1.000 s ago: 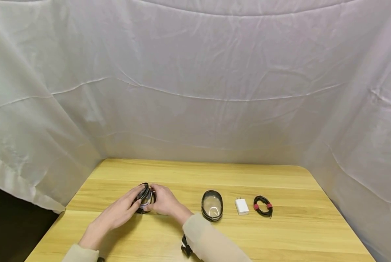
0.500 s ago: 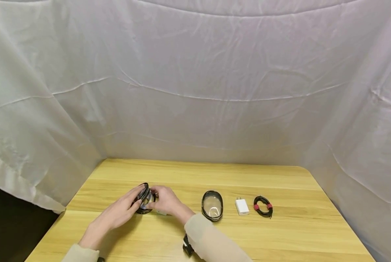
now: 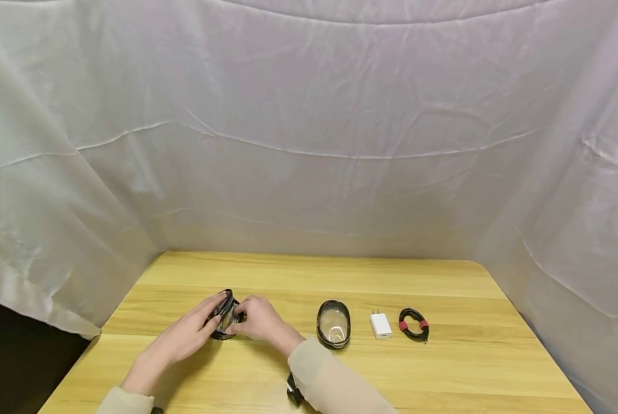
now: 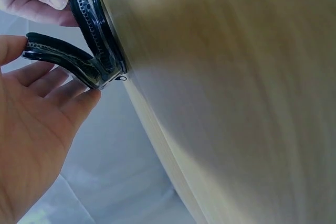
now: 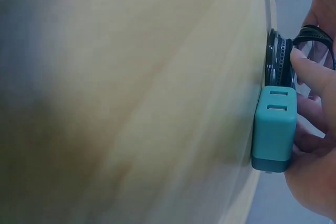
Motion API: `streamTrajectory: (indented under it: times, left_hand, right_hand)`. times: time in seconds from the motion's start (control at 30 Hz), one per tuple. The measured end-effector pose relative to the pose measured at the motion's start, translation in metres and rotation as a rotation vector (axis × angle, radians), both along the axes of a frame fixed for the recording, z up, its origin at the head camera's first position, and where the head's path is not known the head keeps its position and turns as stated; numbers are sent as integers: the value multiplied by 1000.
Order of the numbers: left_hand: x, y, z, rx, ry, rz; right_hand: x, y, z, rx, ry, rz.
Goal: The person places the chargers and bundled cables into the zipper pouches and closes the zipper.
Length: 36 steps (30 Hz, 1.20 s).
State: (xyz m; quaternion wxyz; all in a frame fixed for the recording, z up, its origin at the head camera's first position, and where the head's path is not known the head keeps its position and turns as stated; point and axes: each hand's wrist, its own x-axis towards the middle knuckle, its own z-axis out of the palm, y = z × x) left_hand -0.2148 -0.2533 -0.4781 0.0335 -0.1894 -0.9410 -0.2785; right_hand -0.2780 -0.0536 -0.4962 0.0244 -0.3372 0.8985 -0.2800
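Observation:
A small clear zip case [image 3: 227, 323] with black trim stands unzipped at the left of the table, its two halves spread in a V. My left hand [image 3: 189, 336] holds one half, thumb at its edge and fingers along the outside in the left wrist view. My right hand [image 3: 259, 319] reaches over the rim of the other half, its bent fingers at the opening; what lies between these fingertips is hidden. Close under that hand, a teal charger [image 5: 274, 129] with two USB ports lies against the case in the right wrist view.
A second clear case [image 3: 334, 325] with black trim lies right of my hands. Beyond it are a white plug charger [image 3: 380, 325] and a coiled black cable [image 3: 414, 325] with red ties. Pale curtains [image 3: 309, 184] surround the wooden table [image 3: 443, 368].
My right fingers have shifted slightly within the opening of the case. A light edge seen under the right hand half a second ago is now covered. My left hand keeps its hold.

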Motion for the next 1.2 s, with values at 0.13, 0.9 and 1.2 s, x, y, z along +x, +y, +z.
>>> streamTrajectory:
  times: [0.13, 0.9, 1.2]
  left_hand:
    - [0, 0, -1, 5, -7, -7]
    - [2, 0, -4, 4, 44, -13]
    - [0, 0, -4, -2, 57, -17]
  right_hand:
    - [3, 3, 0, -16, -21, -5]
    - [19, 55, 24, -109, -104, -86]
    - [19, 60, 18, -58, -124, -69]
